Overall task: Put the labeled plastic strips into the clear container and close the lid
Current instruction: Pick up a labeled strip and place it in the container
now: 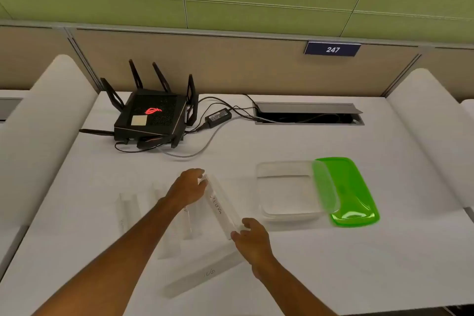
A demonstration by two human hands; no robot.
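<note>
A clear plastic strip [220,206] with handwritten lettering is held at both ends: my left hand [188,188] grips its far end, my right hand [252,237] its near end. Several other clear strips lie on the white table: one with writing near the front [205,273], others to the left [128,210] and partly under my left arm [188,223]. The clear container [287,191] stands open to the right, nothing visible inside. Its green lid [351,192] leans against the container's right rim.
A black router [151,117] with antennas, a power brick [218,117] and cables occupy the back left of the table [333,264]. An open cable slot [307,115] sits at the back. White padded dividers [46,123] flank both sides.
</note>
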